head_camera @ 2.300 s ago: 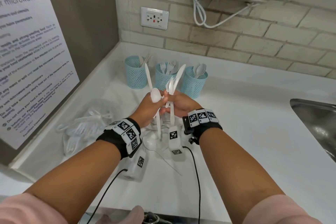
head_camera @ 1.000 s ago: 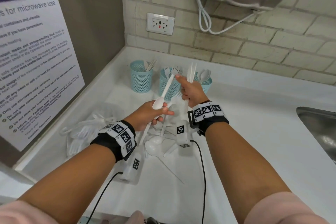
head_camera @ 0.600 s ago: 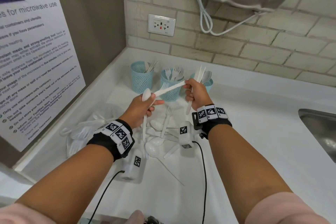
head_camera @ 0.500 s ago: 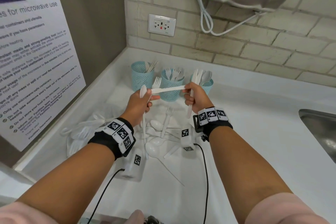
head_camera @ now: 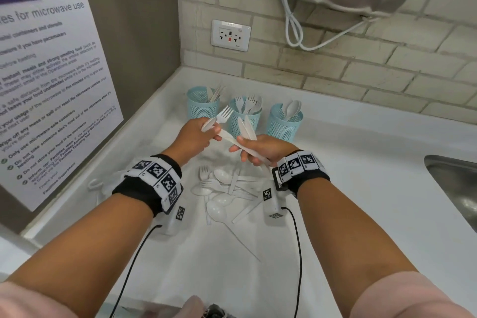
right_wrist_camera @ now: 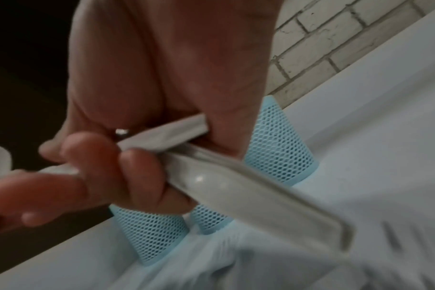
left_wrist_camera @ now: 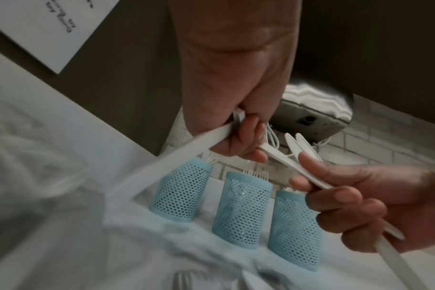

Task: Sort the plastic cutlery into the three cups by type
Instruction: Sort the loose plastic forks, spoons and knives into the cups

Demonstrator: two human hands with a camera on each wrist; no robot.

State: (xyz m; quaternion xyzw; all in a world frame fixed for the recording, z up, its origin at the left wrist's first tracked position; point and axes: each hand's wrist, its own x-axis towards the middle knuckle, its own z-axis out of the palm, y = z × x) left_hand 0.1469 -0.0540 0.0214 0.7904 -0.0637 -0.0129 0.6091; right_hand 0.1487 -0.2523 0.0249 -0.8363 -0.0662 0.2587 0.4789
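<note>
Three light-blue mesh cups stand in a row at the back: the left cup (head_camera: 202, 107) holds knives, the middle cup (head_camera: 245, 121) forks, the right cup (head_camera: 284, 122) spoons. In front of them my left hand (head_camera: 206, 137) grips a white fork (head_camera: 224, 113) just below its tines, together with a spoon (head_camera: 207, 125). The spoon's handle (left_wrist_camera: 166, 159) sticks out below that hand. My right hand (head_camera: 242, 148) holds two knives (head_camera: 245, 126), blades up, and its fingers (left_wrist_camera: 311, 182) still pinch the fork's handle. More loose cutlery (head_camera: 222, 190) lies piled on the white counter below my hands.
A crumpled clear plastic bag (head_camera: 103, 186) lies at the counter's left edge beside the wall with the poster (head_camera: 46, 85). A steel sink (head_camera: 454, 188) opens at the right. A brick wall with an outlet (head_camera: 230, 35) and hanging cords is behind the cups.
The fork has swung from upright in my right hand over to my left hand, which now grips it with the spoon. Both hands have dropped a little; the knives stay in my right hand.
</note>
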